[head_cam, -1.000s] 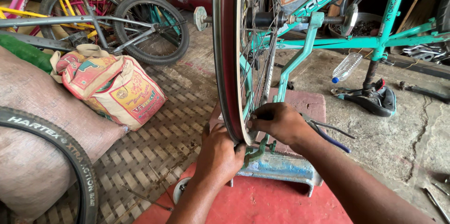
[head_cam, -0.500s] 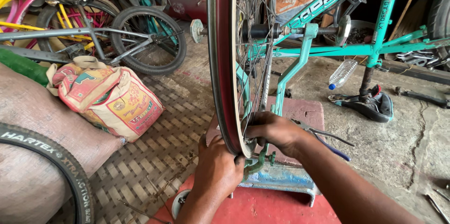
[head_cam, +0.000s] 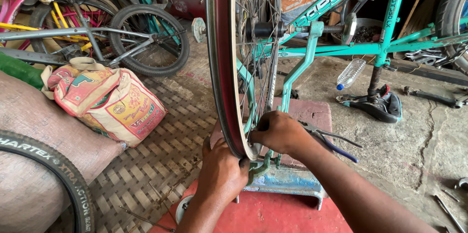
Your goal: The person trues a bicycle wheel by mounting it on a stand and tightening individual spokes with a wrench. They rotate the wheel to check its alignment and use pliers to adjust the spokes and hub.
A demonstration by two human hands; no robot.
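Furthest to the left, a black tyre (head_cam: 53, 174) is seen curving across the lower corner, and a printed sack (head_cam: 114, 103) is laid on the woven mat (head_cam: 161, 164) beside it, with a small grey bicycle (head_cam: 97, 38) stood behind. Nearer the middle, a bare wheel rim (head_cam: 222, 67) is held upright in a turquoise stand (head_cam: 297, 72), its spokes crossing behind the red inner face. The left hand (head_cam: 222, 172) is pressed against the lower edge of the rim, its fingers wrapped around the rim from the near side. The right hand (head_cam: 280, 133) is placed just beside it on the far side of the rim, among the spokes; its fingers are curled together, though what is pinched between them cannot be told. Behind this hand, blue-handled pliers (head_cam: 331, 142) are rested on a reddish block (head_cam: 312, 111). Further right, a clear plastic bottle (head_cam: 350, 73) is laid on the concrete floor (head_cam: 419, 155), near an upturned turquoise bicycle frame (head_cam: 390, 33).
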